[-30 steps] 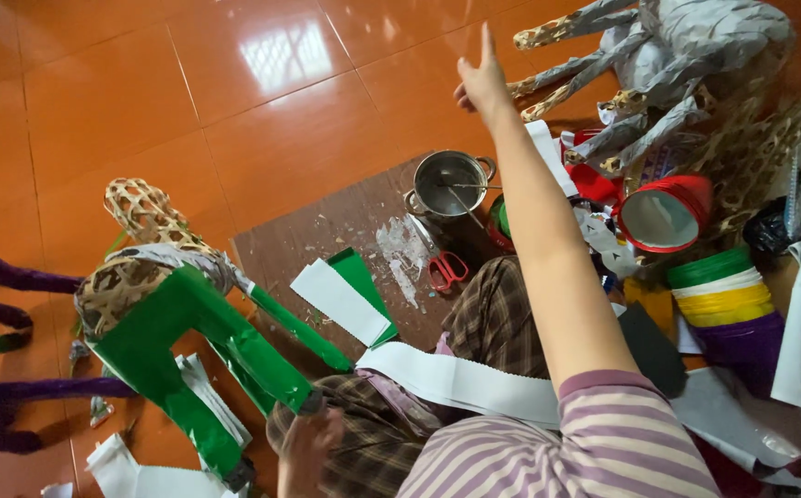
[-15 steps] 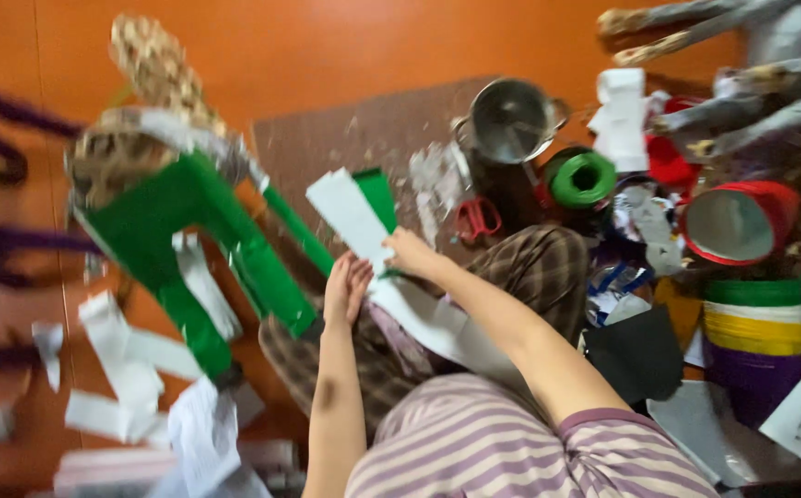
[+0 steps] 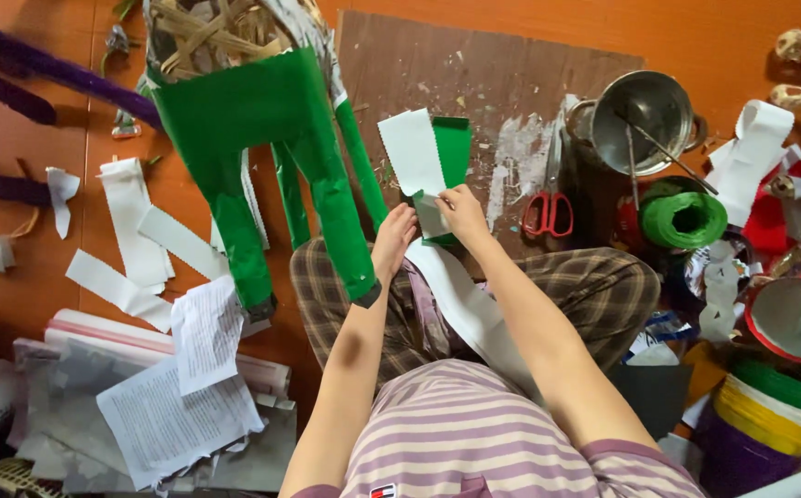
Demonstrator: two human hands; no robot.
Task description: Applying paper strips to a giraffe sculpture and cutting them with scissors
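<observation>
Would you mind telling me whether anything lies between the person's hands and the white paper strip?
Nothing visible does: the right hand already pinches the white paper strip, and the left hand sits just beside it, over the green paper.

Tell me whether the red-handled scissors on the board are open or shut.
Shut, it seems. The red-handled scissors lie flat on the brown board beside the metal pot, handles side by side and blades together as one narrow strip; neither hand touches them.

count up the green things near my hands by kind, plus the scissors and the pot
Green paper-covered frame figure: 1
Green paper strip under the white strip, at both hands (left hand, right hand): 1
Green cord coil: 1
Red-handled scissors: 1
Metal pot: 1
Total: 5
</observation>
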